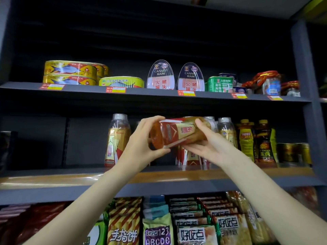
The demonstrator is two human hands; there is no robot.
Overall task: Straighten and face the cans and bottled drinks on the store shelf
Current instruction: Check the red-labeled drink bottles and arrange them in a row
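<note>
Between both hands, before the middle shelf: an amber drink bottle (178,132) with a red-and-gold label lies nearly on its side, base to the left, top end to the right.
Left hand grip: the left hand (141,144) curls round the bottle's base end, fingers over the top and thumb beneath.
Right hand grip: the right hand (210,144) holds the bottle's upper part, thumb on the near face and fingers under and behind.
Middle shelf (53,179): a matching bottle (116,140) stands upright left of the hands; more clear-capped bottles (226,131) stand behind and right of the right hand.
Right end of that shelf: a yellow-labelled bottle (246,138), a dark bottle (265,142) and gold cans (293,153) stand side by side.
Top shelf (26,86): stacked yellow fish tins (70,72), a flat green-yellow tin (122,82), two upright canned ham tins (175,76), a green luncheon meat tin (219,84) and red-wrapped jars (269,83), left to right.
Shelf edge: red-and-yellow price tags (115,89).
Bottom shelf: snack packets (194,225) packed in rows.
</note>
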